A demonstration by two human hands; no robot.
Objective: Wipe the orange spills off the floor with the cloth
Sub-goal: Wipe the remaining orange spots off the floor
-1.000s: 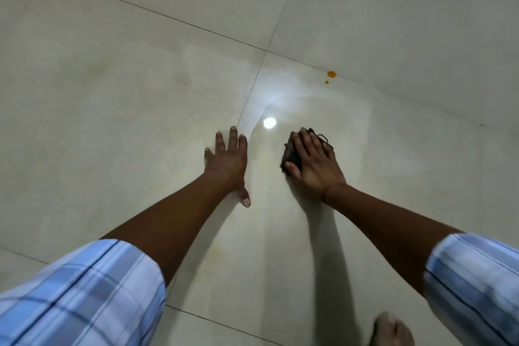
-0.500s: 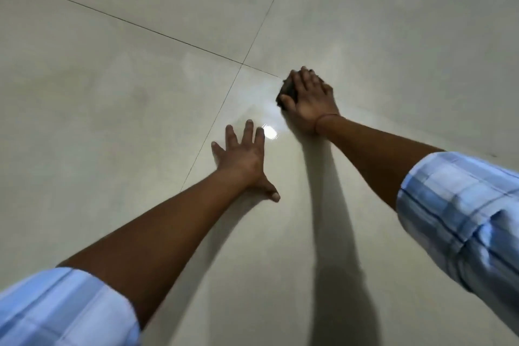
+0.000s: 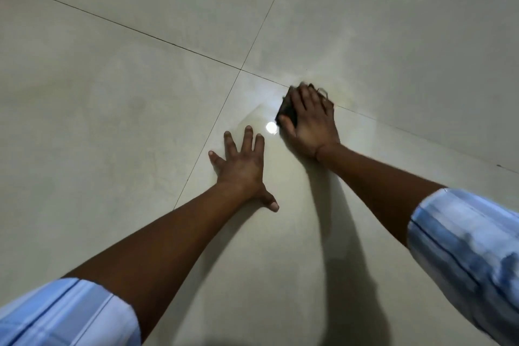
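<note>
Pale glossy floor tiles (image 3: 140, 126) filled the view, 2 grout lines crossing just left of the right hand (image 3: 310, 123). That hand lay pressed flat on a dark cloth (image 3: 287, 109), pinning it to the floor across one grout line; its grip was a flat press with fingers spread over the cloth, not a closed fist. The left hand (image 3: 243, 166) was open and empty, braced palm-down nearby. No orange spill showed (whatever remained was probably hidden under the cloth). The risk seemed to be smearing: a wide stroke could drag orange residue into the grout, and the braced palm might slip on wet tile.
</note>
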